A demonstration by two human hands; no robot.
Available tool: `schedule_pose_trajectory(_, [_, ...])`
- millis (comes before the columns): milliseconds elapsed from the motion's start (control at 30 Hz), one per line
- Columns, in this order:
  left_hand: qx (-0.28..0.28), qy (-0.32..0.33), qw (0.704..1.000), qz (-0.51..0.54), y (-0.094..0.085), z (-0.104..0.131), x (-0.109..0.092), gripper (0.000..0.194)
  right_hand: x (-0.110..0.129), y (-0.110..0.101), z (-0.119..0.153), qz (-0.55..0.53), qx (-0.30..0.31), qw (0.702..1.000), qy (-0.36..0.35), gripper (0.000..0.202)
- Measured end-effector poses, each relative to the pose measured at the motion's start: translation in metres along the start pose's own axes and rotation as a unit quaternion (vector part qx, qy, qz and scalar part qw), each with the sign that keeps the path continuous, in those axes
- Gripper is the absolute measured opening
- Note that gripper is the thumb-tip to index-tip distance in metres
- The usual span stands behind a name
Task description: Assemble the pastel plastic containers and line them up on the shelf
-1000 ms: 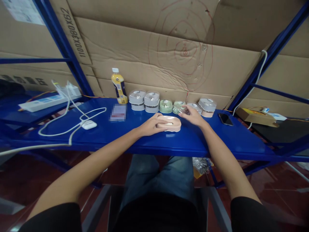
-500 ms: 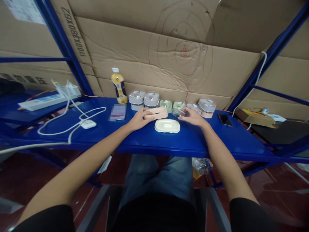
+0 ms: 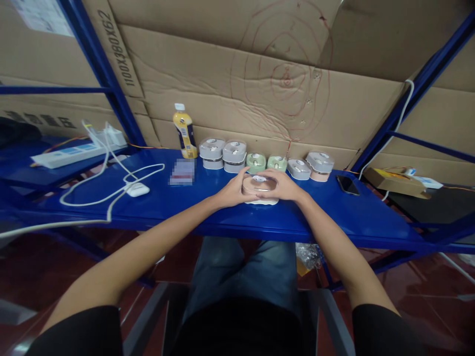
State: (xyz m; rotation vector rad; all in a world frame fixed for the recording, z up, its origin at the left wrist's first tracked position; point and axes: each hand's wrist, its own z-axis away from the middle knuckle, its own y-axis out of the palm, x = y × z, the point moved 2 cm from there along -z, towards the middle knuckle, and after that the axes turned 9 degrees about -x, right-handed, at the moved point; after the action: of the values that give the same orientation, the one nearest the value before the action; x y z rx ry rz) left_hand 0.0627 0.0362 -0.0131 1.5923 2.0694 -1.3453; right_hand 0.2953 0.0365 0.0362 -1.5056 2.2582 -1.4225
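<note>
A small pink box with a clear lid (image 3: 260, 184) is between my two hands, over a cream-white oval tray (image 3: 265, 201) whose front edge shows beneath it. My left hand (image 3: 236, 191) curves round the box's left end, thumb along the front. Round the right end wraps my right hand (image 3: 284, 187), its fingertips nearly meeting the left ones. How far the box sits down on the tray is hidden by my hands. Just behind stand two green clear-lidded boxes, one (image 3: 256, 162) to the left and another (image 3: 277, 163) to the right.
Stacked grey boxes (image 3: 222, 154) stand at the back left beside a yellow bottle (image 3: 184, 131). To the right are a grey box (image 3: 299, 169), a grey-over-pink stack (image 3: 319, 166) and a phone (image 3: 348, 185). A white cable (image 3: 111, 190) and a white charger (image 3: 137, 190) lie left.
My hands have come together over the white tray. The pink piece from my left side and a clear lid from my right are now together as one box between them.
</note>
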Motion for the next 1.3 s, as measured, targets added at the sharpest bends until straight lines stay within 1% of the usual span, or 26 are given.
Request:
schedule_pose_trajectory(133, [0.007,0.002,1.0,-0.001,-0.002,0.001,0.003,0.12,-0.005,0.003,0.002,-0.013,-0.001,1.0,-0.001,0.068])
schedule_pose_trajectory(300, [0.009,0.006,1.0,-0.024,-0.003,0.002,0.003,0.125,-0.011,0.004,0.005,-0.045,-0.012,0.999,-0.012,0.069])
schedule_pose_trajectory(400, [0.014,0.0,0.999,-0.048,-0.001,0.003,0.004,0.126,-0.013,0.005,0.005,-0.044,-0.01,0.999,-0.011,0.07])
schedule_pose_trajectory(500, [0.018,0.007,0.998,-0.06,0.001,0.004,0.005,0.126,-0.014,0.006,0.003,-0.037,-0.004,0.999,-0.009,0.07])
schedule_pose_trajectory(633, [0.024,0.01,0.997,-0.071,0.002,0.004,0.005,0.125,-0.015,0.007,0.001,-0.03,0.013,0.999,-0.002,0.073])
schedule_pose_trajectory(733, [0.032,0.015,0.997,-0.073,0.001,0.003,0.003,0.12,-0.017,0.007,0.004,-0.029,0.026,0.999,0.007,0.075])
schedule_pose_trajectory(867, [0.04,0.045,0.996,-0.064,-0.003,0.003,0.0,0.103,-0.015,0.002,0.015,-0.008,0.073,0.997,-0.011,0.098])
schedule_pose_trajectory(933, [0.034,0.047,0.996,-0.062,-0.004,0.004,0.001,0.1,-0.015,-0.002,0.021,0.01,0.077,0.997,-0.008,0.101])
schedule_pose_trajectory(967, [0.03,0.044,0.997,-0.06,-0.004,0.004,0.003,0.099,-0.015,-0.006,0.023,0.021,0.068,0.997,-0.001,0.099])
schedule_pose_trajectory(1033, [0.02,0.032,0.997,-0.06,-0.005,0.004,0.007,0.097,-0.018,-0.016,0.023,0.048,0.03,0.998,0.015,0.094])
schedule_pose_trajectory(1100, [0.006,0.015,0.997,-0.071,-0.005,0.004,0.01,0.094,-0.023,-0.031,0.018,0.093,-0.038,0.994,0.044,0.091])
schedule_pose_trajectory(1133, [0.002,0.007,0.997,-0.079,-0.005,0.004,0.011,0.092,-0.028,-0.04,0.014,0.128,-0.082,0.986,0.07,0.091])
schedule_pose_trajectory(1167, [0.001,0.001,0.996,-0.086,-0.005,0.004,0.011,0.091,-0.033,-0.051,0.009,0.17,-0.128,0.972,0.104,0.091])
schedule_pose_trajectory(1200, [0.005,-0.003,0.996,-0.091,-0.005,0.004,0.011,0.09,-0.038,-0.06,0.004,0.217,-0.167,0.951,0.143,0.091])
schedule_pose_trajectory(1233, [0.012,-0.006,0.995,-0.094,-0.005,0.003,0.01,0.089,-0.043,-0.068,-0.001,0.263,-0.194,0.928,0.18,0.09])
schedule_pose_trajectory(1300, [0.023,-0.009,0.994,-0.102,-0.005,0.003,0.008,0.088,-0.054,-0.079,-0.013,0.34,-0.211,0.885,0.239,0.085])
